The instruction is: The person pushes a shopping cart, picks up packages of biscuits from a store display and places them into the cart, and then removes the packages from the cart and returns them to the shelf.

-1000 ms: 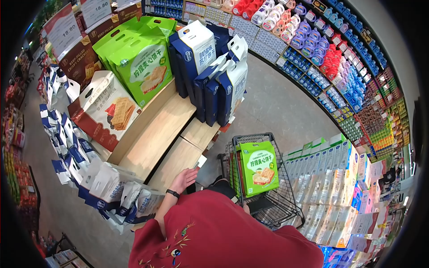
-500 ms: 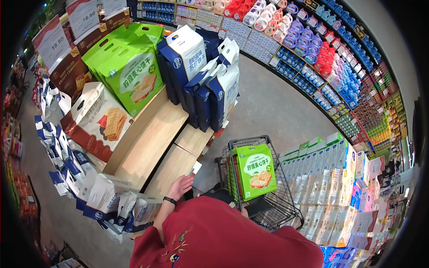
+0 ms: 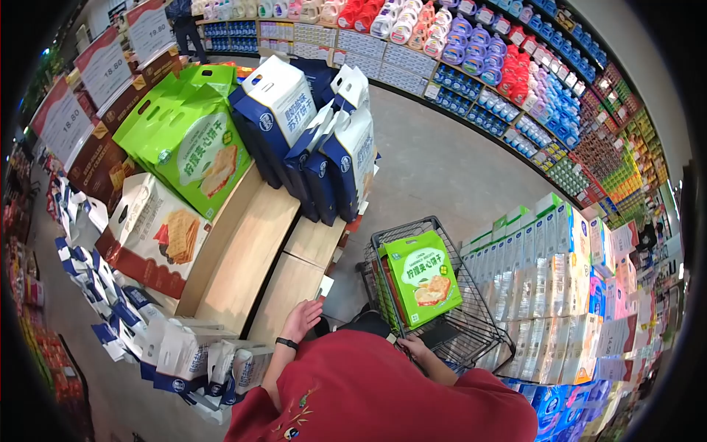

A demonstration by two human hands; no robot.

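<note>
- My left hand [image 3: 302, 321]: fingers extended, loosely together, empty; shelf [image 3: 283, 291] beyond.
- My right hand [image 3: 417, 349]: at cart [image 3: 440, 335]; finger closure undetermined.
- Two-handed steering requires left grip.

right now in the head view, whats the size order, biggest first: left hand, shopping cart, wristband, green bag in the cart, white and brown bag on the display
1. Shopping cart
2. White and brown bag
3. Green bag
4. Left hand
5. Wristband

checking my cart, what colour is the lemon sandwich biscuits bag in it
Lemon sandwich biscuits bag: green, head view
</note>
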